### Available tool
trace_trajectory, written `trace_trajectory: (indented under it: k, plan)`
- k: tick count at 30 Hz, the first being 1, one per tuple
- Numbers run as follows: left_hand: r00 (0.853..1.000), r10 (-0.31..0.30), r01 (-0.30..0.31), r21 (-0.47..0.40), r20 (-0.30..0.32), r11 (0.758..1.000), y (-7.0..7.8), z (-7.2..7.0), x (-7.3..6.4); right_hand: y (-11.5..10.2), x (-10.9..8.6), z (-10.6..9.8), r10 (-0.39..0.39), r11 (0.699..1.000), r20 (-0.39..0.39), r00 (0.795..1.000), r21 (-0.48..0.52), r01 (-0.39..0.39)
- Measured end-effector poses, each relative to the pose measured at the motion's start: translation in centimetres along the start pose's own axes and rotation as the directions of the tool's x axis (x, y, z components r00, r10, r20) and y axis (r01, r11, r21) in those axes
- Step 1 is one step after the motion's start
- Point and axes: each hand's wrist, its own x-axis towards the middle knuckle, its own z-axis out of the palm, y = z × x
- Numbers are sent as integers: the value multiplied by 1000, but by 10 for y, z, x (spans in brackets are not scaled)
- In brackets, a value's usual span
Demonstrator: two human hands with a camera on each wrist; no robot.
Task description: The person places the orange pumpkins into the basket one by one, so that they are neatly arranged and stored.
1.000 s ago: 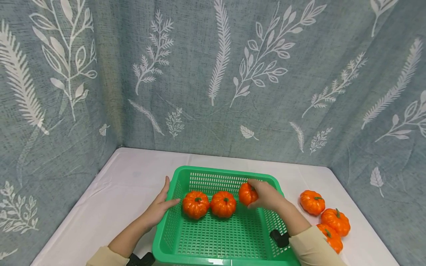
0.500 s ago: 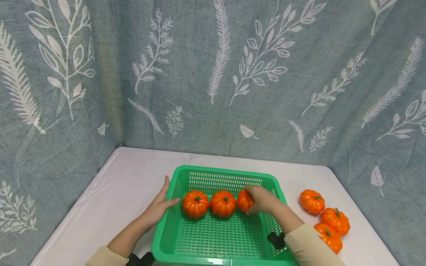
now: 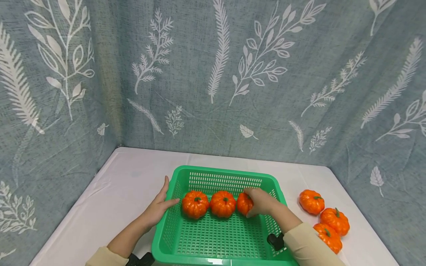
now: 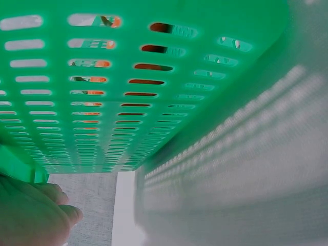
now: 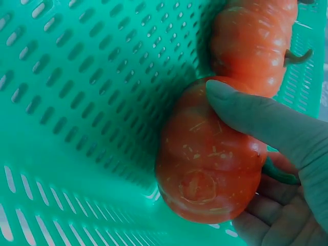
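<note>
Inside the green plastic basket (image 3: 213, 260), two orange pumpkins, a left pumpkin (image 3: 195, 205) and a middle pumpkin (image 3: 223, 204), sit side by side. My right hand (image 3: 261, 201) grips a third small pumpkin (image 3: 244, 204) at the right end of that row. In the right wrist view, thumb and fingers wrap this pumpkin (image 5: 210, 159) near its green stem, down on the basket floor and against its neighbour. My left hand (image 3: 159, 207) rests on the basket's left rim, fingers spread straight; the left wrist view shows the slotted wall (image 4: 102, 102) from outside.
Beyond the basket's right side lie a far pumpkin (image 3: 311, 202), a rightmost pumpkin (image 3: 335, 221) and a near pumpkin (image 3: 328, 237), the last partly behind the right sleeve. A white cloth (image 3: 139, 166) covers the table, with a patterned curtain (image 3: 199, 122) behind.
My right hand has lowered the third pumpkin and shifted it left, up to the middle one. The left hand has stayed at the rim.
</note>
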Motion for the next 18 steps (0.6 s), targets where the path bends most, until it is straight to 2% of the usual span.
trace_trajectory:
  k: [18]
  plan:
    - [1000,11,-11,-10,3,1000,-1,-1,1,-9,-5,0,13,997,3,1000,-70,-13]
